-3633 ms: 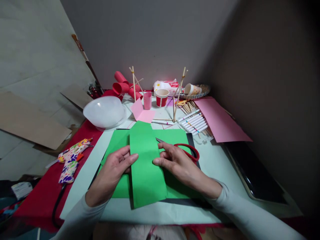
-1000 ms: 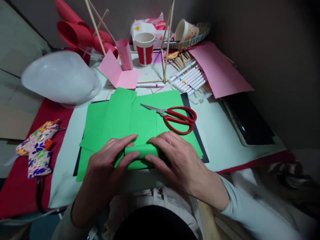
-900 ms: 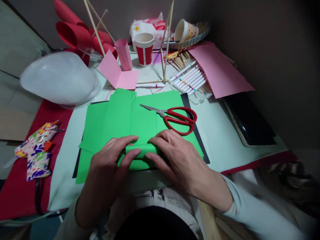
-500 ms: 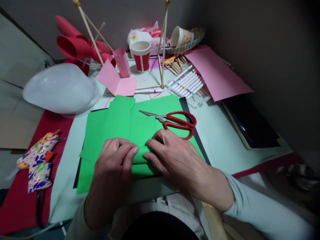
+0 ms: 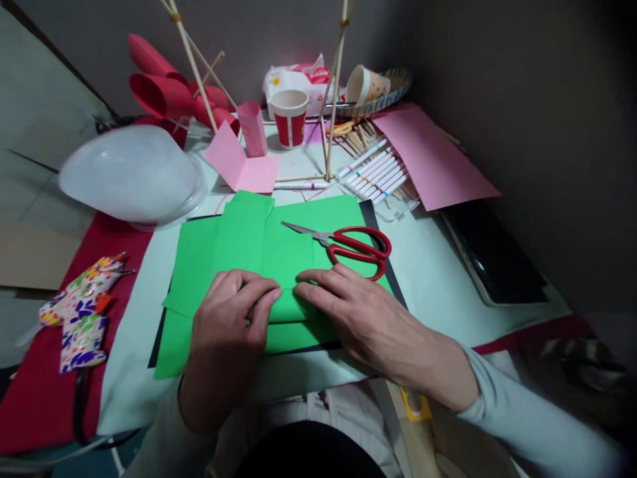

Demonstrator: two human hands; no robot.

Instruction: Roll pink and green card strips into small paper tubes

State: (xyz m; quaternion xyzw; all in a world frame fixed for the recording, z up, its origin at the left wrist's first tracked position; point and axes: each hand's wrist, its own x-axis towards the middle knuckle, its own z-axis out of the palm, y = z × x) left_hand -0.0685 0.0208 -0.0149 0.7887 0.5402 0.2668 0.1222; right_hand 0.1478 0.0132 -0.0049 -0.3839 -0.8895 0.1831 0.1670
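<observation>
A green sheet of paper (image 5: 291, 259) lies in front of me, its near edge folded over into a flap. My left hand (image 5: 226, 338) pinches this folded edge between thumb and fingers. On the flap's right part, my right hand (image 5: 373, 325) rests with its fingers stretched out flat, the thumb largely hidden. Other green sheets (image 5: 192, 252) lie under and beside it, with a black sheet (image 5: 394, 282) showing at their borders. Just beyond my right hand, red-handled scissors (image 5: 323, 236) lie on the paper, blades pointing left.
At the left are a flower-patterned glue gun (image 5: 84, 312) and a translucent bowl-like piece (image 5: 129, 172). Behind stand a folded pink card (image 5: 256, 174), a paper cup (image 5: 289, 119) and a stick frame (image 5: 336, 86). Markers (image 5: 375, 174), pink paper (image 5: 438, 156) and a black tablet-like object (image 5: 492, 255) lie right.
My right hand has shifted right along the fold, and its fingers have gone from pinching to lying flat. The left hand keeps its pinch. The whole view has shifted slightly.
</observation>
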